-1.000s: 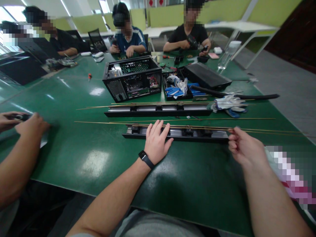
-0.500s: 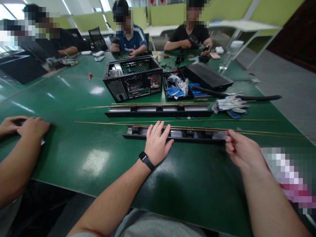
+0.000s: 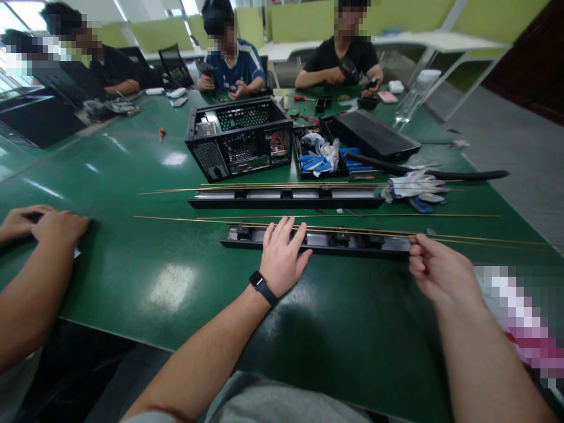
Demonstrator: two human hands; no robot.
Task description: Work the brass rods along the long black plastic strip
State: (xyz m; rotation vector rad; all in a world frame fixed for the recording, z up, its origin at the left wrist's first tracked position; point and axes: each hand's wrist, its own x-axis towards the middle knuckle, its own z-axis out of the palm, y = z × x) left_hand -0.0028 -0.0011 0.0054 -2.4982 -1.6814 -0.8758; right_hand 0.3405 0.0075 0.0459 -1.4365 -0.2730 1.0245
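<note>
My left fingers lie spread over a black channel; my right fingers pinch thin brassy rods running toward the right edge of the glossy green tabletop. Grey floor shows past it, lime partitions beyond the far edge.

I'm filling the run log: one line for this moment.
left hand: spread over near rail; right hand: pinching thin rods; far rail: no hands

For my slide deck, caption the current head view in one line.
Left hand spread over a black channel, right hand pinching thin golden rods, open computer case beyond on green table.
</note>
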